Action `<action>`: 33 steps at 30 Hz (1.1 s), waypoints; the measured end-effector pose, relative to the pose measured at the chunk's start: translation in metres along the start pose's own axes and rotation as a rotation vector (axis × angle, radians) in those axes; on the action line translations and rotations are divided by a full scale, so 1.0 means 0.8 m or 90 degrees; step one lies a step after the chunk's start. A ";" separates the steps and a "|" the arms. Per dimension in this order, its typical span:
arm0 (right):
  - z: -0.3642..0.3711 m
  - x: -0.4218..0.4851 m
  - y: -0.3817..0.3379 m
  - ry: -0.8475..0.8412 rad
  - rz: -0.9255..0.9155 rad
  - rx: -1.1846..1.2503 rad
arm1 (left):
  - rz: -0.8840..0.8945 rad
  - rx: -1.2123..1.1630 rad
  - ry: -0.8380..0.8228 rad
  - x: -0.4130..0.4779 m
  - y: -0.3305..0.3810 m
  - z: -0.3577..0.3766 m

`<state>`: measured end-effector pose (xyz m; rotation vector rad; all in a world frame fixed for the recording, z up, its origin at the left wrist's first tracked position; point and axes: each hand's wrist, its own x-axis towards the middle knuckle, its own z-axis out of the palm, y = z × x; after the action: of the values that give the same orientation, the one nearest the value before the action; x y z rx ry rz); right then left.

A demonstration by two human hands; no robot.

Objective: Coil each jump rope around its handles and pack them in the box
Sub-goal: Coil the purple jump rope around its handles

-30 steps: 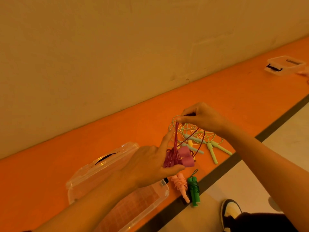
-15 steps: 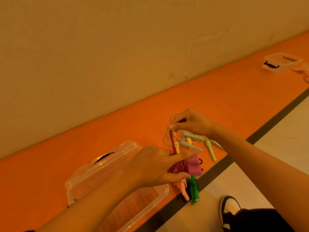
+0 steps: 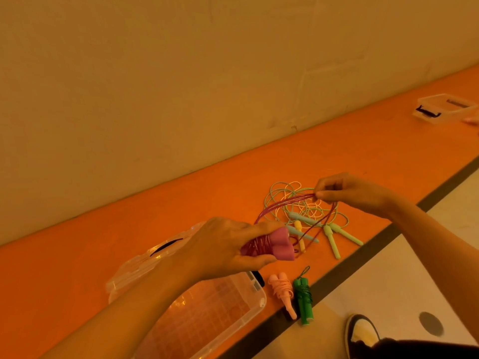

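Observation:
My left hand point(image 3: 228, 247) grips the two pink-purple handles point(image 3: 277, 246) of a jump rope, with several turns of purple cord wound round them. My right hand point(image 3: 347, 193) pinches a bunch of the same purple cord point(image 3: 287, 204), stretched out to the right above the orange surface. A clear plastic box point(image 3: 255, 299) lies open below my left arm, nothing visible inside it. Beside it lie a coiled pink rope point(image 3: 281, 290) and a coiled green rope point(image 3: 303, 296). Loose pale green, blue and yellow ropes point(image 3: 305, 213) lie tangled under the cord.
The orange surface point(image 3: 129, 229) runs along a plain wall and ends at a dark front edge point(image 3: 337, 278). A second clear box point(image 3: 443, 108) sits far right. My shoe point(image 3: 361, 332) is on the pale floor at the bottom right.
My right hand has pulled the purple cord out to the right, away from the handles. My left hand has turned the handles to lie more level.

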<state>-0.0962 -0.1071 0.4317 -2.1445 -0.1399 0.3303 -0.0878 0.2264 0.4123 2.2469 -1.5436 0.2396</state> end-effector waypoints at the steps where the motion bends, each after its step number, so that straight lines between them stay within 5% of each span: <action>1: -0.004 -0.003 0.002 0.005 0.005 -0.012 | -0.003 -0.010 0.010 0.000 0.000 -0.001; 9: 0.012 0.031 0.002 0.206 -0.068 -0.067 | 0.136 0.022 -0.064 0.011 0.031 0.017; 19: 0.052 0.043 0.039 0.110 -0.034 -0.034 | 0.160 0.058 0.014 0.010 0.027 0.012; 33: 0.119 0.036 0.056 0.025 -0.077 -0.110 | -0.250 -0.293 0.196 0.005 -0.003 0.008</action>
<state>-0.0968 -0.0498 0.3391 -2.3000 -0.2834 0.2129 -0.0846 0.2209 0.4074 1.9757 -0.8693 0.0952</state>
